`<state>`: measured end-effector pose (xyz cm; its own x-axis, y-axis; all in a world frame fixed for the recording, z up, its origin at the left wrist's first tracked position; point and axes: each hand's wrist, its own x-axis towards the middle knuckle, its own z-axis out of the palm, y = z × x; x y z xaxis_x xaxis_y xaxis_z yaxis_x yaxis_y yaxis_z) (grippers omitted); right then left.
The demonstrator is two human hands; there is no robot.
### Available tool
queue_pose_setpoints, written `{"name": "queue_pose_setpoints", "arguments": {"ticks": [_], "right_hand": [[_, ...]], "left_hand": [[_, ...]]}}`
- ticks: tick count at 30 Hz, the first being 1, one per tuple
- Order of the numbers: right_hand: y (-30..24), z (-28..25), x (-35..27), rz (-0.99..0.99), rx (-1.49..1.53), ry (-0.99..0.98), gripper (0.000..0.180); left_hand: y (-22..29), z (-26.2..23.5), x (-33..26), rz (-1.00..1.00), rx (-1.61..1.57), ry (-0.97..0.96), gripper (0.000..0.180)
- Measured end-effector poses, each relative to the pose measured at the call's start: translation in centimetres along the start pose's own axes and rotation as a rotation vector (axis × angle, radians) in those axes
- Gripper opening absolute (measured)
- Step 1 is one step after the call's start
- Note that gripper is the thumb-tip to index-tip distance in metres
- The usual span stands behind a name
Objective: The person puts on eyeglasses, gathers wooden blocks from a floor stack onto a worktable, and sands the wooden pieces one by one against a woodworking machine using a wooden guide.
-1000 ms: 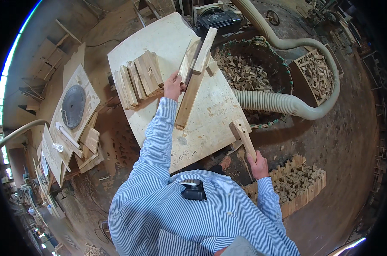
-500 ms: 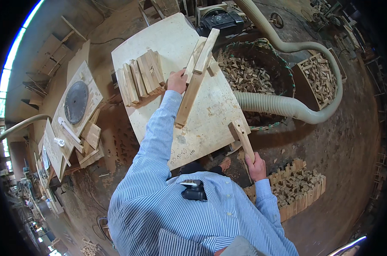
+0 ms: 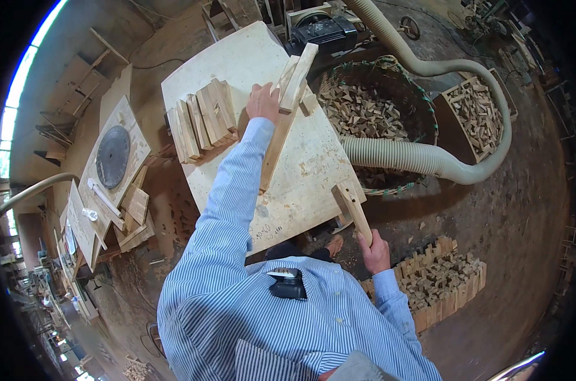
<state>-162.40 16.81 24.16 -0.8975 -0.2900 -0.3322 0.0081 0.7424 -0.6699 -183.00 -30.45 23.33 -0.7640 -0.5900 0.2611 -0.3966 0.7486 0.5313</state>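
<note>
The left hand [image 3: 262, 101] presses a long wood strip [image 3: 281, 124] on the bench [image 3: 313, 171]; its fingers seem curled. The right hand [image 3: 375, 251] grips a short board [image 3: 351, 206], which could slip off the bench edge just above it.

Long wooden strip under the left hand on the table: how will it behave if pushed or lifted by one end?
The long wooden strip looks straight and rigid, so probably stiff, not floppy. Its flat faces lie on the worktable, so it should slide rather than roll. Being long and gripped near one end by the left hand, it will likely pivot or droop at the free end; it seems light for its length.
</note>
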Motion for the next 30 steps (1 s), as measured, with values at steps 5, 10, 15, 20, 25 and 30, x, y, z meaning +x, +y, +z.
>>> {"name": "queue_pose_setpoints", "arguments": {"ticks": [5,10,15,20,25,30], "right_hand": [[0.1,0.1,0.3,0.011,-0.003,-0.007,0.041],[0.5,0.4,0.8,0.03,-0.038,-0.021,0.043],[1.4,1.3,1.1,-0.02,-0.021,-0.01,0.044],[2.4,2.3,1.3,-0.037,0.017,0.007,0.043],[3.1,3.2,1.4,-0.048,0.024,0.034,0.041],[3.8,3.9,1.6,-0.059,0.023,0.053,0.041]], "left_hand": [[0.0,2.5,1.8,-0.137,0.025,-0.149,0.041],[-1.2,3.4,2.7,-0.155,-0.042,-0.155,0.042],[-1.8,3.9,2.8,-0.145,-0.047,-0.13,0.043],[-2.3,4.2,3.0,-0.11,-0.041,-0.146,0.045],[-2.7,4.6,3.5,-0.102,-0.064,-0.122,0.045],[-3.3,5.1,4.0,-0.098,-0.122,-0.136,0.043]]}}
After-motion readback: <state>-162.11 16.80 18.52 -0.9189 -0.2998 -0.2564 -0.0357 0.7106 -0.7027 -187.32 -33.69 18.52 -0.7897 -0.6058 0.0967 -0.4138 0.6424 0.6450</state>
